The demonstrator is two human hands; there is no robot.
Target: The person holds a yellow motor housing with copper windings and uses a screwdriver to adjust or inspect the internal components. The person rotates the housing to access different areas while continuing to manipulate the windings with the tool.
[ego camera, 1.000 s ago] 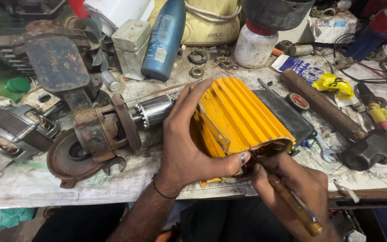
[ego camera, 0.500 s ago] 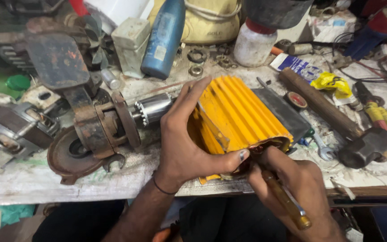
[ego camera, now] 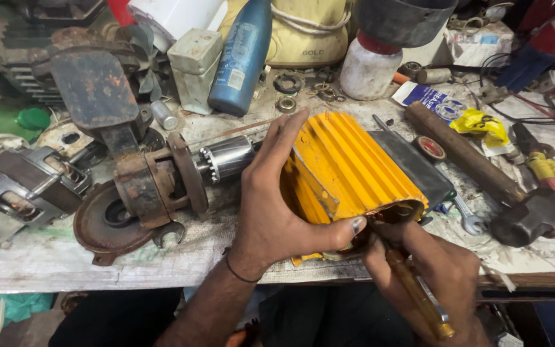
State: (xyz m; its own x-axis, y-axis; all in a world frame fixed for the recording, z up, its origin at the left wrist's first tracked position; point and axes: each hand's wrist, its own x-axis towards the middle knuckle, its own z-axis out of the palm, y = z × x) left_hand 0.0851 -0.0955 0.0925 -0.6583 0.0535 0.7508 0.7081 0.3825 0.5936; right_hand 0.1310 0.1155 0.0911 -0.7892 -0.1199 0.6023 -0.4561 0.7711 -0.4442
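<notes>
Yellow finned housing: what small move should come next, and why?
Probably keep the left hand clamped over the yellow finned housing and work the amber-handled screwdriver in the right hand a little deeper. Its tip already sits at the housing's open near end, and the housing rests on the bench edge.

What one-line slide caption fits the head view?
Left hand steadies a yellow ribbed motor housing while the right hand works a screwdriver at its end.

A worn, grimy workbench (ego camera: 46,263) fills the view under even light. Dark floor (ego camera: 117,318) shows below its front edge.
</notes>
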